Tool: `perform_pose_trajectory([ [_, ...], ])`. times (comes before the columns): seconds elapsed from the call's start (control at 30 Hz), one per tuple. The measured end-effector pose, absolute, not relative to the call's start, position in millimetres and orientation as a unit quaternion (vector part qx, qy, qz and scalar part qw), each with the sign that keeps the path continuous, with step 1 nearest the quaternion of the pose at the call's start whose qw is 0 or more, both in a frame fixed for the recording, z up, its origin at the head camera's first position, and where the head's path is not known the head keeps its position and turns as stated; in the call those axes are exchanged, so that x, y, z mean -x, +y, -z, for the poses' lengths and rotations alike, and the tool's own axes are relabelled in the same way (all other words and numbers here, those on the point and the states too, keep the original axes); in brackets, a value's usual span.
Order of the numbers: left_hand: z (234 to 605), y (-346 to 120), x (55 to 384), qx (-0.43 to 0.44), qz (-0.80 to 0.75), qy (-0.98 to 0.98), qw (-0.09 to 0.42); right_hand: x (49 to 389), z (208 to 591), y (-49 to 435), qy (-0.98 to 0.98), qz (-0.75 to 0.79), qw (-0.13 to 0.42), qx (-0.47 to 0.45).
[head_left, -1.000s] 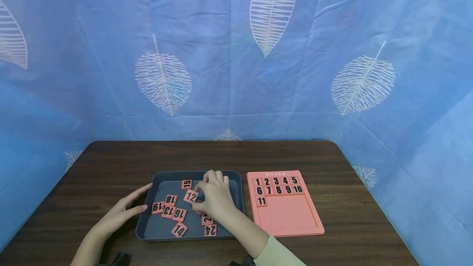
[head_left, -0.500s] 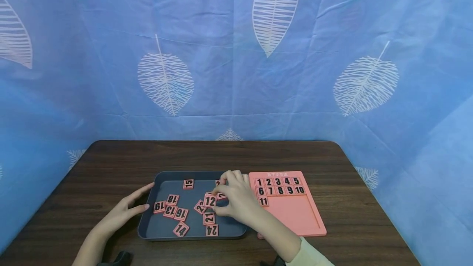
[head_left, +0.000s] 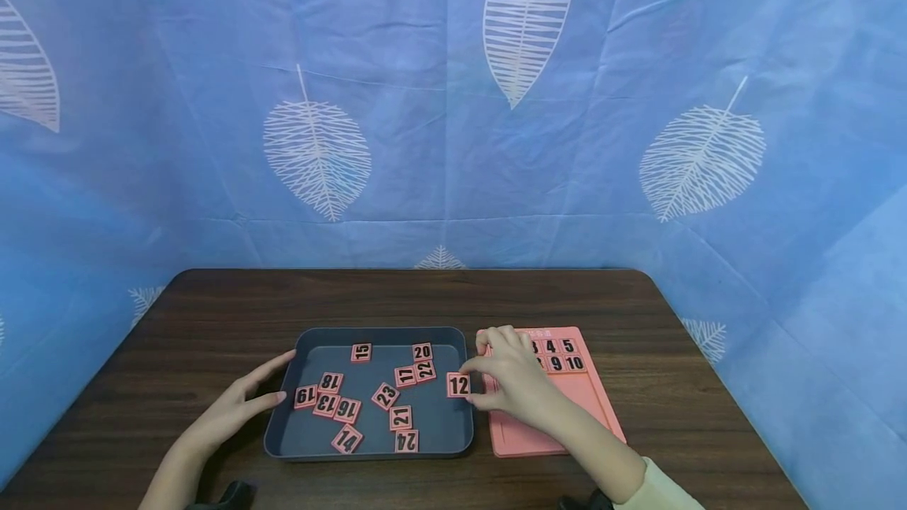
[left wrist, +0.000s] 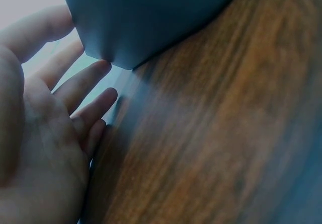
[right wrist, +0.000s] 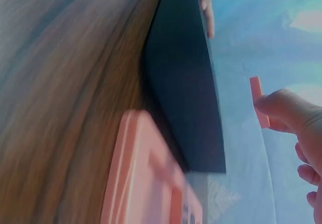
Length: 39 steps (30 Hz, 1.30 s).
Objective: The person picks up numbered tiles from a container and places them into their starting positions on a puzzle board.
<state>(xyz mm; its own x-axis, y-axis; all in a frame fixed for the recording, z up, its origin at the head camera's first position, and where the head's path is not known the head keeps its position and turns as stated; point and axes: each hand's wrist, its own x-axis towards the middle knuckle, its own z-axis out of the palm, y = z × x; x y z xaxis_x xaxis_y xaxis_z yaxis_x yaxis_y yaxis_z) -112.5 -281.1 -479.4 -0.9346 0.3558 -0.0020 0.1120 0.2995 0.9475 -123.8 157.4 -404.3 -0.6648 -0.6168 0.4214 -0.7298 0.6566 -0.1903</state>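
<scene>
Between thumb and forefinger my right hand point(head_left: 516, 378) pinches a pink number tile point(head_left: 458, 385) marked 12. It is held up over the right rim of the dark grey tray point(head_left: 312, 447), with air below it in the right wrist view. The pink number board point(head_left: 553, 423) lies right of the tray, partly covered by that hand and forearm; its upper rows bear tiles such as 4, 5, 9 and 10. My left hand point(head_left: 230, 408) rests its extended fingertips and thumb against the tray's left side. In the left wrist view those fingers point(left wrist: 85, 83) touch the tray's outer wall point(left wrist: 146, 22).
Several loose tiles lie in the tray, among them 15 point(head_left: 361, 352), 23 point(head_left: 386, 395), 14 point(head_left: 347, 439) and 20 point(head_left: 422, 351), some turned or upside down. All stands on a dark wooden table point(head_left: 411, 297), with a blue leaf-patterned cloth point(head_left: 439, 140) behind it.
My right hand has carried tile 12 rightward from the middle of the tray to its right rim, uncovering tiles 17, 20 and 22. The left hand keeps its place at the tray.
</scene>
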Motion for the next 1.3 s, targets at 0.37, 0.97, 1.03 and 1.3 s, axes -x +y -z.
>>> perform_pose_trajectory([
  [0.37,478,-281,114,-0.147,-0.578,0.796,0.105,133,421,209,-0.888,-0.166,0.195,-0.382],
  [0.97,481,-283,116,-0.146,-0.575,0.798,0.105,157,440,255,-0.893,-0.147,0.163,-0.392],
  [1.03,480,-283,117,-0.145,-0.575,0.798,0.106,157,441,257,-0.896,-0.146,0.156,-0.390],
  [1.3,479,-283,118,-0.140,-0.574,0.800,0.105,158,446,258,-0.902,-0.130,0.140,-0.386],
])
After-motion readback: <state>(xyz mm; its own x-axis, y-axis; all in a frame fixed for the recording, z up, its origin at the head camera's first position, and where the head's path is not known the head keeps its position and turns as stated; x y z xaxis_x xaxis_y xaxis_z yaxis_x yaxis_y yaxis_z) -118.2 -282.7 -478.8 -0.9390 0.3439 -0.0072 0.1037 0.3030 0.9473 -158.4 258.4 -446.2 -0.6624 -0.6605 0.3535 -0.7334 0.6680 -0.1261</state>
